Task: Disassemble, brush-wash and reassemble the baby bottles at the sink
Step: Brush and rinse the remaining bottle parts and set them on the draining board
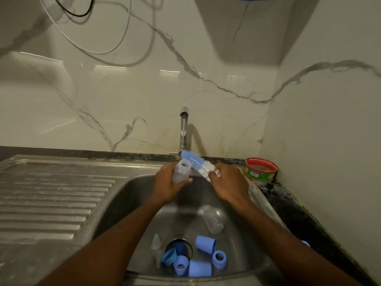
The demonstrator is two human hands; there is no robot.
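Head view: over the steel sink [132, 195], the left hand [167, 186] curls round a clear baby bottle [181, 170], mouth up. The right hand [228, 182] grips a bottle brush [198, 164], its blue tip beside the bottle's mouth. A second bottle [212, 219], blue caps [206, 244] and rings [219, 259] lie near the drain.

Clear bottle [181, 171], cap off, held tilted above the sink basin, blue-and-white brush [198, 165] beside its mouth. Second clear bottle [212, 219] lies on the basin floor. Blue caps and rings [199, 258] and a clear teat [155, 241] lie clustered by the drain.
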